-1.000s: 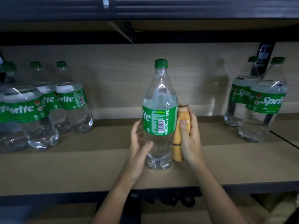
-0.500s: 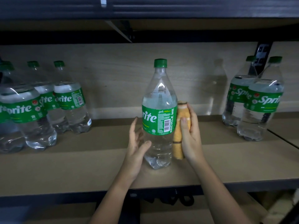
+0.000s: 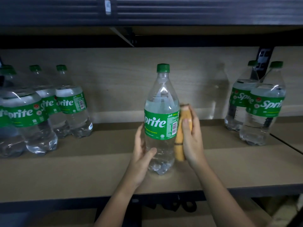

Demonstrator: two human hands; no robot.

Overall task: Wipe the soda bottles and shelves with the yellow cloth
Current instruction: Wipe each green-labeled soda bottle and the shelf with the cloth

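1. Far left of the frame: a cluster of bottles (image 3: 32, 115) stands on the shelf (image 3: 82, 169), well apart from the hands. They look nearly full of clear soda, so I judge each one heavy, with a smooth, slippery wall.
2. Left of centre: the left hand (image 3: 141, 159) grasps the lower body of the centre bottle (image 3: 161, 122), thumb across the front and fingers curled round the back. That low hold looks sound to me: the load sits there and the plastic is stiffer near the base.
3. Centre: this bottle stands upright near the shelf's front edge, green cap on, label facing the camera. The thin wall above the soda line would probably dent if squeezed.
4. Right of centre: the right hand (image 3: 191, 136) clasps the folded cloth (image 3: 182, 133) and presses it flat against the bottle's right side. The cloth is soft and limp, best kept bunched under the palm.
5. Far right: two more bottles (image 3: 260, 108) stand at the back of the shelf.
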